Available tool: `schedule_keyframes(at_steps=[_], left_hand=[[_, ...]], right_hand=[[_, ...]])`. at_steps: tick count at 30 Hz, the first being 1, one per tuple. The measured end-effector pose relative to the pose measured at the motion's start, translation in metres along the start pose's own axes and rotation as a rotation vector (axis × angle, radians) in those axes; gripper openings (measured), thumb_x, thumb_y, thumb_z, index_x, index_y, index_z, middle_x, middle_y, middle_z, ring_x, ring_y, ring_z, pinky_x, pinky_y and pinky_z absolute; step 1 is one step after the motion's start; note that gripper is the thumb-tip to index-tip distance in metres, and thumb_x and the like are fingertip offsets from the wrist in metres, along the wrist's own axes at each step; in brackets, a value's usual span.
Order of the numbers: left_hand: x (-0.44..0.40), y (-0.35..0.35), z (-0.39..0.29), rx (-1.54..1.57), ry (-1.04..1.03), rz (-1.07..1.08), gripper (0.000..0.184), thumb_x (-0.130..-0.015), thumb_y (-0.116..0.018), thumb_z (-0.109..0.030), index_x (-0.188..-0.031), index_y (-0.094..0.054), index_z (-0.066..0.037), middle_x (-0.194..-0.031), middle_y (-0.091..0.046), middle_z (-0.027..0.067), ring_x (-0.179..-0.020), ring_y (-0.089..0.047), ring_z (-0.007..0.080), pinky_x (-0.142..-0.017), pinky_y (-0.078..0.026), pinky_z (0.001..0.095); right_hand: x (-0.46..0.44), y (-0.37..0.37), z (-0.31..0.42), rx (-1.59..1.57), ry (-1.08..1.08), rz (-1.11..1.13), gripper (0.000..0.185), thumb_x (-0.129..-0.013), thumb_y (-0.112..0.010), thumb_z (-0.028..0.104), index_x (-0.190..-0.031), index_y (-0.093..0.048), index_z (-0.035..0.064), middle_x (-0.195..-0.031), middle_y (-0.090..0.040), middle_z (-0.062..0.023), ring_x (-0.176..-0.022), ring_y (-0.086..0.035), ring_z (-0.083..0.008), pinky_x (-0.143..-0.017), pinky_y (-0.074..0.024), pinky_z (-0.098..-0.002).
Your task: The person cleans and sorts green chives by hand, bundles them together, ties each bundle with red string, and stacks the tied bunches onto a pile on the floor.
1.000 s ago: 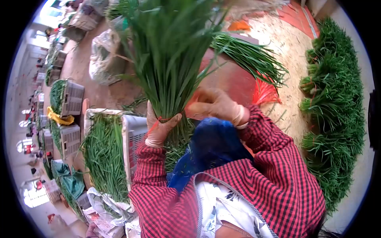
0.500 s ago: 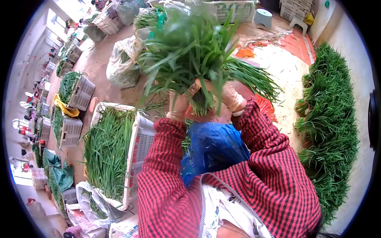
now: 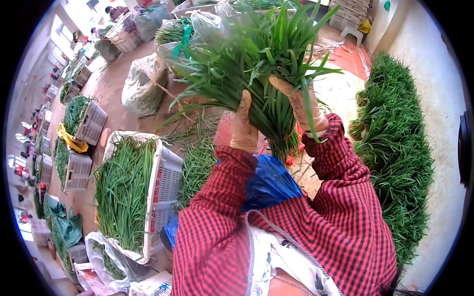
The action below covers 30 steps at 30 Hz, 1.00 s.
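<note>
Between my two hands is a thick bunch of green chives, its long flat leaves fanning up and away from me. My left hand presses against its left side, thumb pointing up. On the other side my right hand grips the leaves, with a few hanging over its fingers. The stalk ends point down toward my lap, and a thin reddish band seems to circle them. A blue plastic apron covers my lap just below.
A white crate full of loose chives stands at my left, with cut leaves scattered beside it. Along the right wall runs a long row of chive bunches. A filled plastic bag and more crates stand farther off.
The bunch has tilted, its stalk ends swinging right and its leaves spreading up and left. My hands have moved farther apart along its sides. The whole view has shifted slightly.
</note>
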State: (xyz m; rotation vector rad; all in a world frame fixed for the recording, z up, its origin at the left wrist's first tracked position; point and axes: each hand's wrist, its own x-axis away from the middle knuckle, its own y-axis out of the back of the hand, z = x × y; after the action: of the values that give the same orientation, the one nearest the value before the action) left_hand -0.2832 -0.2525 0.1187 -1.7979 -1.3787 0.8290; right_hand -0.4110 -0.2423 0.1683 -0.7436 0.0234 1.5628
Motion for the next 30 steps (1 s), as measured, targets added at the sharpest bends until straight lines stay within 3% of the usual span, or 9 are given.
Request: schedule_keyframes(at_steps=[4, 7, 8, 10, 12, 15, 19, 25, 30], left_hand=[[0.009, -0.013, -0.032, -0.034, -0.144, -0.012, 0.04, -0.094, -0.057, -0.029, -0.127, -0.051, -0.005, -0.122, -0.058, 0.0059, -0.106, -0.059, 0.0196, -0.092, -0.049, 0.033], [0.015, -0.004, -0.075, -0.225, -0.479, -0.001, 0.042, -0.095, -0.055, -0.03, -0.128, -0.05, -0.006, -0.123, -0.058, 0.0069, -0.109, -0.058, 0.021, -0.093, -0.049, 0.034], [0.019, 0.014, -0.096, -0.229, -0.509, -0.019, 0.042, -0.095, -0.055, -0.03, -0.128, -0.05, -0.006, -0.123, -0.058, 0.0069, -0.109, -0.058, 0.021, -0.093, -0.049, 0.034], [0.031, 0.065, -0.128, -0.467, -0.645, -0.125, 0.04, -0.09, -0.063, -0.036, -0.115, -0.06, -0.005, -0.111, -0.062, 0.0051, -0.101, -0.059, 0.0173, -0.087, -0.049, 0.0301], [0.051, 0.202, -0.156, -0.265, -0.41, -0.047, 0.045, -0.094, -0.054, -0.038, -0.124, -0.053, -0.005, -0.12, -0.056, 0.0095, -0.109, -0.054, 0.0186, -0.089, -0.048, 0.0336], [0.096, 0.205, -0.183, -0.958, -0.84, -0.167, 0.029, -0.089, -0.065, -0.027, -0.109, -0.062, -0.006, -0.1, -0.064, 0.0046, -0.083, -0.061, 0.0155, -0.072, -0.051, 0.0313], [0.175, 0.204, -0.16, -0.492, -0.476, -0.505, 0.031, -0.083, -0.073, -0.025, -0.102, -0.063, -0.003, -0.093, -0.064, 0.0021, -0.078, -0.06, 0.0136, -0.065, -0.048, 0.0279], [0.236, 0.311, -0.106, -0.495, -0.218, -0.559, 0.03, -0.088, -0.066, -0.026, -0.106, -0.064, -0.002, -0.092, -0.066, 0.0046, -0.078, -0.062, 0.0158, -0.065, -0.05, 0.0298], [0.242, 0.287, -0.084, 0.171, -0.095, -0.602, 0.029, -0.092, -0.059, -0.023, -0.112, -0.06, -0.001, -0.097, -0.066, 0.0114, -0.076, -0.066, 0.021, -0.063, -0.055, 0.0326]], right_hand=[[0.003, -0.029, 0.011, -0.083, -0.031, 0.067, 0.034, -0.091, -0.059, 0.008, -0.124, -0.054, 0.0033, -0.113, -0.062, -0.0064, -0.101, -0.06, -0.0173, -0.091, -0.0483, -0.0302], [-0.003, -0.055, -0.016, 0.118, 0.324, 0.386, 0.034, -0.096, -0.052, 0.018, -0.126, -0.051, 0.0014, -0.118, -0.06, -0.0099, -0.102, -0.062, -0.0219, -0.093, -0.05, -0.0346], [-0.003, -0.072, -0.024, -0.342, 0.155, 0.564, 0.036, -0.096, -0.053, 0.019, -0.128, -0.049, 0.0033, -0.12, -0.059, -0.0094, -0.106, -0.06, -0.0218, -0.096, -0.0484, -0.0357], [0.016, -0.09, -0.036, -0.462, 0.098, 0.633, 0.04, -0.095, -0.053, 0.023, -0.131, -0.046, 0.0057, -0.123, -0.057, -0.0088, -0.114, -0.055, -0.0215, -0.101, -0.0441, -0.0384], [0.04, -0.108, -0.048, -0.639, -0.08, 0.72, 0.045, -0.094, -0.056, 0.026, -0.133, -0.045, 0.0072, -0.124, -0.056, -0.0073, -0.116, -0.052, -0.0203, -0.102, -0.0426, -0.0389], [0.078, -0.133, -0.073, -0.749, -0.361, 0.85, 0.05, -0.09, -0.061, 0.028, -0.132, -0.047, 0.0071, -0.124, -0.055, -0.0054, -0.113, -0.053, -0.0195, -0.098, -0.0436, -0.037], [0.116, -0.126, -0.102, 0.205, 0.08, 1.056, 0.048, -0.084, -0.068, 0.018, -0.127, -0.051, 0.0047, -0.126, -0.053, -0.0089, -0.113, -0.051, -0.0239, -0.098, -0.0418, -0.0357], [0.104, -0.102, -0.089, 0.317, -0.49, 1.312, 0.044, -0.082, -0.072, 0.017, -0.12, -0.057, -0.0001, -0.113, -0.063, -0.0128, -0.103, -0.057, -0.0183, -0.091, -0.0459, -0.032], [0.06, -0.106, -0.045, 0.314, -0.623, 0.901, 0.025, -0.09, -0.064, 0.023, -0.1, -0.064, 0.0005, -0.083, -0.064, -0.0023, -0.075, -0.06, -0.008, -0.07, -0.0503, -0.0207]])
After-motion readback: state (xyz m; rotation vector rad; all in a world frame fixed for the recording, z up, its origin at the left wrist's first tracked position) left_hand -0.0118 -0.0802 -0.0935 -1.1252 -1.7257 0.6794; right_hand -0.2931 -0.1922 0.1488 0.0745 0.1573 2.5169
